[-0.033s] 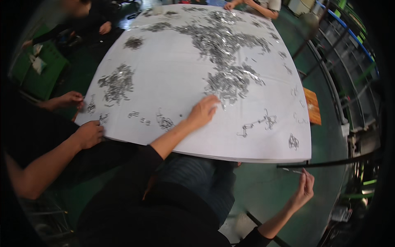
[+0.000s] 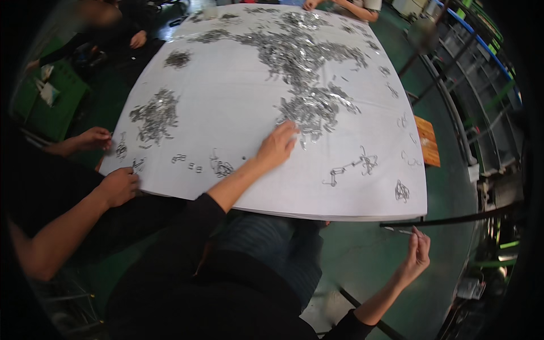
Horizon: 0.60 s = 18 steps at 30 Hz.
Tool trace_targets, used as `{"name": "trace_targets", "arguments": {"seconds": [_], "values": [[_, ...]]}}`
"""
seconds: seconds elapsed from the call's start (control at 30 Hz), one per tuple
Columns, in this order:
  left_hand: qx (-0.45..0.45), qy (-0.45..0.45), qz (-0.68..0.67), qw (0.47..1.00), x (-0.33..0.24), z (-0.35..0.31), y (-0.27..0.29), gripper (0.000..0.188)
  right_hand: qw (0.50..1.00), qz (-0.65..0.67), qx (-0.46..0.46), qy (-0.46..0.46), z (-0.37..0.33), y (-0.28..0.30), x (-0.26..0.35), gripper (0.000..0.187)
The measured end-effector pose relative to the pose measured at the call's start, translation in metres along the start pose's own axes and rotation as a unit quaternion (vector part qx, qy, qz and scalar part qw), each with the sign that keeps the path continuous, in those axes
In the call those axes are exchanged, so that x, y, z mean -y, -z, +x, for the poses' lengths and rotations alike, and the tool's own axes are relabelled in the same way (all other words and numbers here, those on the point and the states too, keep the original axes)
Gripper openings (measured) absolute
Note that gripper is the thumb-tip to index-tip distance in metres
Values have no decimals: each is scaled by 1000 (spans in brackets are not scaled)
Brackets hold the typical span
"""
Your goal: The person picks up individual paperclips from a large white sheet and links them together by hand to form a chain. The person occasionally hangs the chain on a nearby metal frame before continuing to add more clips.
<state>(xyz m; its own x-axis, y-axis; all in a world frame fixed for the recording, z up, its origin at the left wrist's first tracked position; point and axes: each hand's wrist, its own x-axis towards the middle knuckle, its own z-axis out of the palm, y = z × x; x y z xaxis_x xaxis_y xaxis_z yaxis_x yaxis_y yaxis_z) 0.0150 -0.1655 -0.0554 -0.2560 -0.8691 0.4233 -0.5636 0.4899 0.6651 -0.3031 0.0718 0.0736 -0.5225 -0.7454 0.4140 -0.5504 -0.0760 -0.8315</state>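
On the white-covered table lies a broad heap of small silvery metal pieces [image 2: 309, 107]. My left hand [image 2: 275, 148] reaches over the table to the near edge of this heap. Its fingers are stretched out and slightly bent, somewhat blurred, with the tips at the outermost pieces; nothing shows in them. Off the table's front right corner, my right hand [image 2: 417, 255] pinches a thin, pale, pointed tool [image 2: 399, 230], whose exact kind I cannot make out. Between my hands a chain of linked wire pieces [image 2: 345, 168] lies on the table, ending in a small tangle.
A co-worker's hands [image 2: 119, 187] work at the table's left edge, by a separate heap of metal pieces [image 2: 156, 118]. Other people sit at the far side. A wooden stool [image 2: 427, 141] stands right of the table, near metal racks [image 2: 476, 79]. A wire tangle [image 2: 402, 191] lies near the right corner.
My left hand has shifted slightly up and left, its fingertips now at the heap's edge. My right hand stays closed on the thin tool. The whole view has shifted slightly.
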Motion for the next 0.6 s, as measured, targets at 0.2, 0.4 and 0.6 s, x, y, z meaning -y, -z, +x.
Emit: {"name": "trace_targets", "arguments": {"seconds": [0.2, 0.4, 0.6], "values": [[97, -60, 217, 970, 20, 87, -32, 37, 1000, 25, 9, 1, 2, -33, 19, 10], [251, -160, 241, 924, 34, 123, -47, 42, 999, 37, 18, -30, 6, -56, 23, 11], [234, -11, 280, 931, 75, 130, -5, 45, 999, 27, 32, -34, 10, -61, 27, 10]]}}
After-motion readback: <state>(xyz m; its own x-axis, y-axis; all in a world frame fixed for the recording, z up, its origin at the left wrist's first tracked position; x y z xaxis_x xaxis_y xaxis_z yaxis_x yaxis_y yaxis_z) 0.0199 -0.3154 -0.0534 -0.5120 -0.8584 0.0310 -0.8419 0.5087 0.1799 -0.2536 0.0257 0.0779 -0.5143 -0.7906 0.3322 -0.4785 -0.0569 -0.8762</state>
